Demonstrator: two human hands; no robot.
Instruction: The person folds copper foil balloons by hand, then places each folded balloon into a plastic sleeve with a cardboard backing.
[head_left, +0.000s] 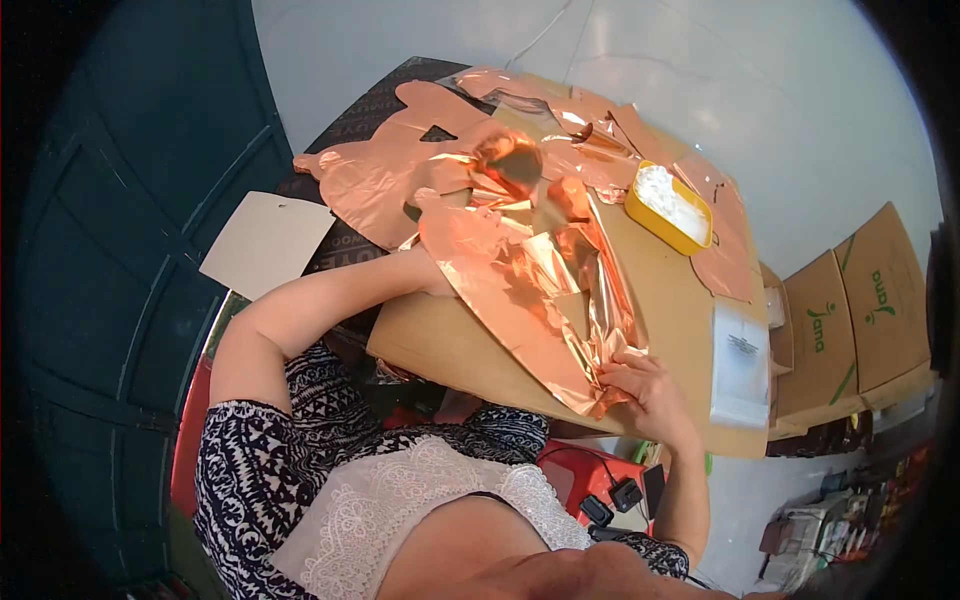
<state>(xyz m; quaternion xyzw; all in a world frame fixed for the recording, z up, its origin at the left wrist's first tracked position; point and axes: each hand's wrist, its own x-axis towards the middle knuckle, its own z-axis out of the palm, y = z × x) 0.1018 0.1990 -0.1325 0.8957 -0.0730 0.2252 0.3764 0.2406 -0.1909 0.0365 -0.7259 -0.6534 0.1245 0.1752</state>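
Observation:
A flat, rose-gold foil balloon (pixel 490 275) lies crumpled across the near part of the cardboard-covered table. My right hand (pixel 645 395) is closed on its wrinkled lower right end, fingers pressed against the foil. My left forearm reaches in from the left, and my left hand goes out of sight beneath the foil, so its fingers are hidden. Behind it, another flat foil balloon (pixel 365 185) with a triangular hole is spread out. More rose-gold foil balloons (pixel 725 255) lie along the far side of the table.
A yellow container (pixel 690 240) of white powder stands on the cardboard (pixel 665 305). At the right edge lies a clear plastic packet (pixel 740 365). Cardboard boxes (pixel 825 335) stand beyond it. A beige card (pixel 265 245) juts out at the left. Black adapters (pixel 610 500) rest on a red seat.

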